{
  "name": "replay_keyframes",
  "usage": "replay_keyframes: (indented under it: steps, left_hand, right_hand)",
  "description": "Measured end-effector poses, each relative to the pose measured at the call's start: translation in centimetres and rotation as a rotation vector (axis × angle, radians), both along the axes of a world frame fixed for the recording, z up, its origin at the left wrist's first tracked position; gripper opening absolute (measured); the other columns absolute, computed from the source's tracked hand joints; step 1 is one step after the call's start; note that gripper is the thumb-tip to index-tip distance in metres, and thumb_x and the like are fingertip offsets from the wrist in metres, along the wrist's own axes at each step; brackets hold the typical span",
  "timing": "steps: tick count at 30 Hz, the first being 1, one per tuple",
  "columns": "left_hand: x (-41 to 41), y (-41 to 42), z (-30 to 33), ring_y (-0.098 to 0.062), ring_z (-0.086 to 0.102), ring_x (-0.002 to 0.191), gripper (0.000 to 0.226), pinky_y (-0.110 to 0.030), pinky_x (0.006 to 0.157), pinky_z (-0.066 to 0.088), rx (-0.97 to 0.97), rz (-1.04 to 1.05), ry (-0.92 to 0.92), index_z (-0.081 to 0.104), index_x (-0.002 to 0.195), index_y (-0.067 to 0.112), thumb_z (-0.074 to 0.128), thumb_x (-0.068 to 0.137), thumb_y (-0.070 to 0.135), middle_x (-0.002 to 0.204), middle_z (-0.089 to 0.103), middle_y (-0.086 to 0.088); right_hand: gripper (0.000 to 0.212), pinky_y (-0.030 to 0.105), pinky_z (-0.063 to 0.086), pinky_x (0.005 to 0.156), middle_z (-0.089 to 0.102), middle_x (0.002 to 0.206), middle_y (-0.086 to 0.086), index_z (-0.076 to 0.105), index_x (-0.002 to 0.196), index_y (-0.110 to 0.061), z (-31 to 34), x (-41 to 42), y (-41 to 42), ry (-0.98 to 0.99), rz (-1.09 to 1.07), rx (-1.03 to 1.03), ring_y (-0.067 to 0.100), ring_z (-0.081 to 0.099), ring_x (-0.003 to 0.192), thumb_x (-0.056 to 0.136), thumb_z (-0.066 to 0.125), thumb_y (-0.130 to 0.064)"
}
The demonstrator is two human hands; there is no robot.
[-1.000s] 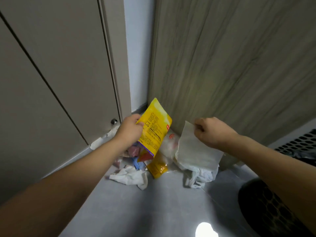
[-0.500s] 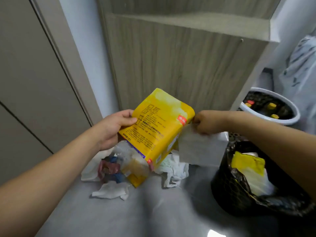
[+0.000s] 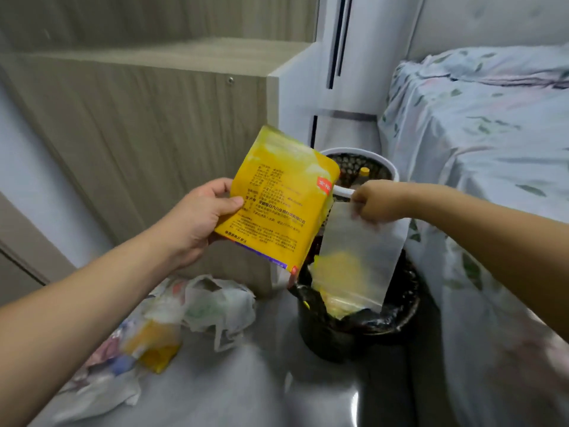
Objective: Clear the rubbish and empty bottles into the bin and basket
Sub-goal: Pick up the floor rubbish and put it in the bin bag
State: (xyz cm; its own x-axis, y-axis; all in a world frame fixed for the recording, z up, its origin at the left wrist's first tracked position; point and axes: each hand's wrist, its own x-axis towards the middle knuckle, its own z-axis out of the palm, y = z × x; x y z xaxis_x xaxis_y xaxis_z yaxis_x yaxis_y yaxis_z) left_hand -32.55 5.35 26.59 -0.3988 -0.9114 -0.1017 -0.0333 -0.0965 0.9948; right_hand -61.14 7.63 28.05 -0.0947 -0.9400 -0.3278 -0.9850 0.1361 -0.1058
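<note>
My left hand [image 3: 203, 214] grips a yellow snack packet [image 3: 277, 195] by its left edge, held up beside the bin. My right hand [image 3: 374, 200] pinches the top of a clear plastic bag [image 3: 360, 251], which hangs over the black-lined bin [image 3: 403, 306]. The bin holds yellow wrappers. Behind it stands a white basket [image 3: 392, 174] with bottles inside, one with a yellow cap. A pile of rubbish lies on the floor at lower left: crumpled white tissue [image 3: 220, 306], a small yellow packet [image 3: 154, 346] and coloured wrappers.
A wooden cabinet [image 3: 154, 127] stands behind the rubbish pile. On the right a bed with a floral sheet [image 3: 492, 167] reaches close to the bin. The grey floor [image 3: 246, 389] runs between them.
Both hands have carried the yellow packet and the clear bag to the right, away from the floor pile, and the bag now hangs over the bin. The view has swung right.
</note>
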Motion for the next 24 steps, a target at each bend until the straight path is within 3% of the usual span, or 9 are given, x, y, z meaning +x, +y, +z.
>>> replay_keyframes:
  steps: [4,7,13,15,20,24]
  left_hand:
    - [-3.9,0.0,-0.2,-0.009,0.061,0.050,0.022,-0.022,0.046,0.051,-0.035,0.044,-0.014,0.058,0.086,0.017,0.046,0.095,0.000,0.068,0.069,0.002]
    - [-6.5,0.3,-0.2,-0.010,0.061,0.051,0.022,-0.022,0.044,0.051,-0.068,0.054,-0.040,0.055,0.088,0.017,0.044,0.096,0.000,0.075,0.065,-0.003]
    - [-10.3,0.0,0.1,-0.008,0.061,0.048,0.025,-0.020,0.041,0.048,-0.090,0.111,-0.013,0.053,0.085,0.019,0.042,0.098,0.000,0.079,0.064,-0.005]
    - [-10.8,-0.4,0.4,-0.006,0.061,0.047,0.024,-0.019,0.039,0.046,-0.098,0.139,0.016,0.054,0.087,0.019,0.042,0.098,0.001,0.077,0.063,-0.002]
    - [-10.6,-1.3,0.1,-0.009,0.064,0.053,0.022,-0.021,0.043,0.049,-0.099,0.154,-0.005,0.054,0.087,0.020,0.042,0.099,0.005,0.077,0.066,-0.001]
    - [-10.3,-1.6,-0.2,-0.011,0.065,0.056,0.022,-0.023,0.047,0.051,-0.088,0.164,-0.014,0.054,0.087,0.021,0.043,0.099,0.007,0.076,0.068,0.002]
  right_hand:
    - [0.022,0.030,0.046,0.076,0.061,0.098,0.004,0.067,0.101,-0.018,-3.1,-3.1,0.6,-0.002,-0.025,0.040,0.022,0.055,0.089,0.087,0.052,-0.010]
    - [0.023,0.036,0.049,0.087,0.063,0.109,0.006,0.067,0.104,-0.015,-6.0,-4.5,0.6,-0.078,-0.053,-0.042,0.025,0.057,0.098,0.089,0.050,-0.011]
    - [0.021,0.030,0.045,0.076,0.062,0.100,0.001,0.063,0.092,-0.020,-7.6,-6.2,-0.9,-0.245,-0.088,-0.200,0.020,0.055,0.089,0.087,0.048,-0.006]
    - [0.022,0.032,0.048,0.079,0.062,0.100,0.002,0.061,0.087,-0.024,-7.5,-6.3,-1.5,-0.274,-0.070,-0.205,0.020,0.056,0.090,0.086,0.049,-0.005]
    - [0.021,0.034,0.049,0.078,0.065,0.094,0.004,0.063,0.087,-0.018,-9.8,-4.8,-1.1,-0.202,-0.018,0.046,0.022,0.059,0.087,0.084,0.048,-0.003]
    - [0.023,0.026,0.050,0.064,0.068,0.084,0.009,0.067,0.094,-0.010,-9.4,-4.5,-0.6,-0.474,-0.120,0.204,0.017,0.061,0.069,0.090,0.048,0.000]
